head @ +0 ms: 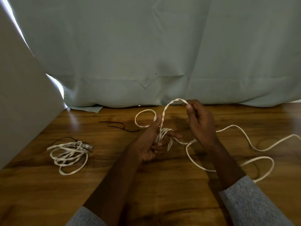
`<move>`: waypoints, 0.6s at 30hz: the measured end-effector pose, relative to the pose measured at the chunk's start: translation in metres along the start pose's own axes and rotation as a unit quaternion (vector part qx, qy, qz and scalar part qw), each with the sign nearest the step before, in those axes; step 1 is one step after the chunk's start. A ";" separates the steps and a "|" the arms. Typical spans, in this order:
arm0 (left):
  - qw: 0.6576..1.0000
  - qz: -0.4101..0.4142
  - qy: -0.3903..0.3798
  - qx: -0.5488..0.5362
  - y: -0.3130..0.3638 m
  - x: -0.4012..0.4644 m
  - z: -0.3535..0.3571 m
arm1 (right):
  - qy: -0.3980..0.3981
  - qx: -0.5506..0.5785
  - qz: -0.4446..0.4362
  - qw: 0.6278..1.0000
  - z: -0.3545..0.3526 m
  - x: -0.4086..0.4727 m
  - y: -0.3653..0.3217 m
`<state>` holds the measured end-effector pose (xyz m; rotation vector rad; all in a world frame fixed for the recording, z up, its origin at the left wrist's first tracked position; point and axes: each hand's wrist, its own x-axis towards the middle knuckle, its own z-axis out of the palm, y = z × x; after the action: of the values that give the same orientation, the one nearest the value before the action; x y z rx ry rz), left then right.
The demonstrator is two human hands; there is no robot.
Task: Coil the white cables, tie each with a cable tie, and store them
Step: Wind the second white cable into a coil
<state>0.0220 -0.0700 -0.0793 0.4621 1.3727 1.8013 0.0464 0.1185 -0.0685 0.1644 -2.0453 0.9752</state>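
Note:
My left hand (149, 142) grips a small bundle of loops of a white cable (254, 147) at the middle of the wooden table (114, 176). My right hand (200, 123) pinches a twisted loop of the same cable and holds it raised above the left hand. The loose length of that cable trails in wide curves over the table to the right. A second white cable (68, 154) lies in a loose coil at the left, with a thin dark tie (65, 138) at its top. Another black cable tie (120, 125) lies on the table behind the left hand.
A pale green curtain (146, 54) hangs along the far edge of the table. A white panel (21, 103) leans in at the left. Grey sleeves cover both forearms near the bottom of the view.

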 end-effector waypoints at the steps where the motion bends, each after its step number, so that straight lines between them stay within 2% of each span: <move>1: 1.000 -0.012 0.012 0.007 -0.002 0.002 0.001 | 0.020 -0.007 -0.015 1.000 0.000 0.000 -0.002; 5: 0.999 -0.033 0.000 0.022 -0.009 0.009 0.010 | 0.086 -0.011 -0.024 0.996 0.002 0.000 -0.003; 10: 0.996 0.031 -0.069 0.039 -0.007 0.004 0.017 | 0.097 -0.133 -0.015 0.986 -0.002 0.001 0.014; 14: 0.983 0.093 -0.142 -0.075 -0.001 -0.005 0.013 | 0.074 -0.191 -0.002 0.979 -0.002 -0.002 0.022; 18: 0.939 0.195 -0.212 -0.189 0.010 -0.007 0.009 | 0.044 -0.215 -0.027 0.975 0.008 -0.005 0.024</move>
<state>0.0287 -0.0704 -0.0655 0.8958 0.6470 2.0640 0.0346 0.1282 -0.0888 -0.0532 -2.1054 0.4779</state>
